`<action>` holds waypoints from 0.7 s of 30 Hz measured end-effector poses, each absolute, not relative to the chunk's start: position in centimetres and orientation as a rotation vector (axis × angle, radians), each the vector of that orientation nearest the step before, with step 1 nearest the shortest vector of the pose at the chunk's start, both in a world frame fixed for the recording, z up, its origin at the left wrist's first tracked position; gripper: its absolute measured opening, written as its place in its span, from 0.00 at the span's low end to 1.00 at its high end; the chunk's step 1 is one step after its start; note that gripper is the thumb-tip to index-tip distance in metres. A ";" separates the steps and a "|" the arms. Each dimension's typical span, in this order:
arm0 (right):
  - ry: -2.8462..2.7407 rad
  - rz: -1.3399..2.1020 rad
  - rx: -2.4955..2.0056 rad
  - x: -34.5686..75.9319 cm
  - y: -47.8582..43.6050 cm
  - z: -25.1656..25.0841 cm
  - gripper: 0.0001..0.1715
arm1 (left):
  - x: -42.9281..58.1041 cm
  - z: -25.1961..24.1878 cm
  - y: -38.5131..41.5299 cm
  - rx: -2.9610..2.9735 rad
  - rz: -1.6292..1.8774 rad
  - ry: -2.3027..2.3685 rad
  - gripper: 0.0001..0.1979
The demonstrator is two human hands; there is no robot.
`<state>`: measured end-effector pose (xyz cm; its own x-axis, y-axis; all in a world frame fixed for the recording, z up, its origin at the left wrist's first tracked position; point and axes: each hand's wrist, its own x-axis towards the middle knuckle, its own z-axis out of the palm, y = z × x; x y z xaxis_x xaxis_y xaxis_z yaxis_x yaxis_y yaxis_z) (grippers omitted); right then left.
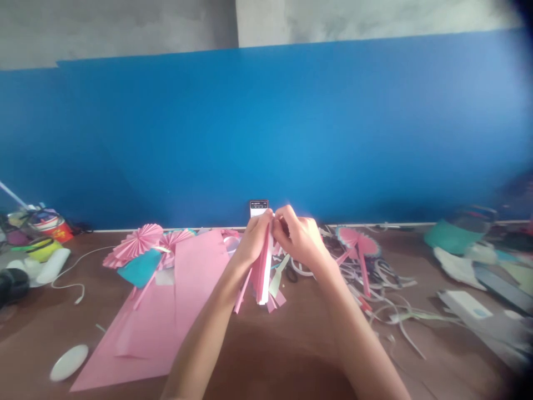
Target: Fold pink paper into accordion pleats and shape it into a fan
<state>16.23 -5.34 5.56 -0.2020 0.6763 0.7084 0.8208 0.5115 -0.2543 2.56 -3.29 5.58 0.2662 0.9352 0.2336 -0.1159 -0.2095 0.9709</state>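
- Left hand (255,238) and right hand (300,240) meet above the bench (291,355).
- Each grip pinches the top of a folded pink paper bundle (263,275), which hangs upright between them.
- Pink sheets (166,316) lie left.

Folded paper (263,272): pink and white; paper sheet (166,311): pink; fans (139,241): pink, pleated; cut-out (141,268): teal; wall (291,128): blue; table (270,344): brown; lid (69,362): white; strips (387,289): white and pink.

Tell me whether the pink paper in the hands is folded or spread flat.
Folded: the pink paper hangs as a narrow pleated stack, pinched at its top by left hand and right hand.
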 end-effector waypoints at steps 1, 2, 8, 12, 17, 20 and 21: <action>-1.943 -0.232 -1.218 16.2 -5.4 5.6 0.07 | 2.6 5.6 -3.3 1.428 1.194 0.811 0.27; -1.940 -0.241 -1.209 16.3 -5.4 5.5 0.07 | 2.5 5.5 -3.3 1.429 1.195 0.806 0.27; -1.927 -0.289 -1.174 16.2 -5.4 5.4 0.06 | 2.1 5.5 -2.9 1.380 1.243 0.822 0.25; -1.928 -0.220 -1.153 16.2 -5.5 5.5 0.09 | 2.1 5.3 -2.4 1.394 1.219 0.867 0.25; -1.923 -0.211 -1.115 16.5 -5.3 5.4 0.14 | 2.4 5.0 -2.6 1.419 1.180 0.776 0.27; -1.924 -0.257 -1.123 16.5 -5.1 5.2 0.12 | 2.4 5.1 -2.8 1.421 1.196 0.778 0.27; -1.926 -0.267 -1.127 16.5 -5.1 5.1 0.12 | 2.4 5.2 -2.8 1.427 1.196 0.786 0.27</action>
<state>16.50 -5.08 5.12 -0.2172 0.6058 0.7654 0.7914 0.5683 -0.2253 2.39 -2.82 5.16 0.2804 0.9268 0.2497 -0.1387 -0.2183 0.9660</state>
